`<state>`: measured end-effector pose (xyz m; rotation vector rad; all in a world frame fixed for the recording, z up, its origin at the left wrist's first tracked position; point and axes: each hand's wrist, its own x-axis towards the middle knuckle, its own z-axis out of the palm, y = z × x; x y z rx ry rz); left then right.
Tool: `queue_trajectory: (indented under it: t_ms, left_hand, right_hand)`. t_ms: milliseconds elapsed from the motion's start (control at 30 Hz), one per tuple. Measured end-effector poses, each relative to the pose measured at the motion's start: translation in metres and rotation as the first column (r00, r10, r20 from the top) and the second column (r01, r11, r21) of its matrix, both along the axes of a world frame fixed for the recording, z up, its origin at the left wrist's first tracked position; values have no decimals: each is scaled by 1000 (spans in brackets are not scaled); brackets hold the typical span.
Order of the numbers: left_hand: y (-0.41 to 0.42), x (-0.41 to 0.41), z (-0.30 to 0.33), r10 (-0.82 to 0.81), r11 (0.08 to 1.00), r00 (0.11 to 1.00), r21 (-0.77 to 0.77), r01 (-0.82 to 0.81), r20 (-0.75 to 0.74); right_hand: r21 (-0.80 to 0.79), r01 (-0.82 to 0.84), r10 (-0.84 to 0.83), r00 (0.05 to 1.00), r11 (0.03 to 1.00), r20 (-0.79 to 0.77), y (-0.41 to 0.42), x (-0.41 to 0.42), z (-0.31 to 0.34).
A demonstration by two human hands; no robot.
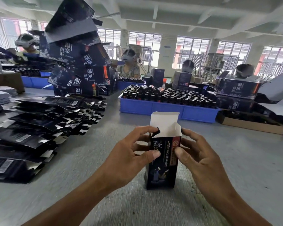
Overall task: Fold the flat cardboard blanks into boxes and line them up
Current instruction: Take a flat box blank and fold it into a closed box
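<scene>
fingers [142, 132] of both hands pinch upright box [162, 162] — lid flap open | flat blanks [39, 124] left

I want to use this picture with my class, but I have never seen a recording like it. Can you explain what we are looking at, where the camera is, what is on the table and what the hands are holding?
There is no machine here. The single picture comes from a camera worn on a person's head, looking forward and down at that person's own two hands. The left hand and the right hand share a grip on a dark printed box, standing upright on the grey table. Its white top flap is still open. To the left lies a fanned pile of flat blanks, with a heap of folded boxes behind it. A blue tray of small dark bottles sits further back. Other workers sit beyond.
</scene>
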<state>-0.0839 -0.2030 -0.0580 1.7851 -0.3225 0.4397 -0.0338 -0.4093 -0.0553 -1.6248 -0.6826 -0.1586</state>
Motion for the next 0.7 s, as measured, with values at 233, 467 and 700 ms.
queue_trajectory:
  t_ms: [233,467,700]
  left_hand:
    - [9,3,4,-33,999,999,-12,32,-25]
    - [11,1,10,11,999,997,-41,-8,77]
    - [3,-4,10,41,998,988,-54,-34,148]
  right_hand:
    - [-116,-9,20,995,993,94,-3,-3,1]
    - [-58,0,8,992,998,127,-1,-6,4]
    - [44,42,-48,987,998,153,-1,-11,9]
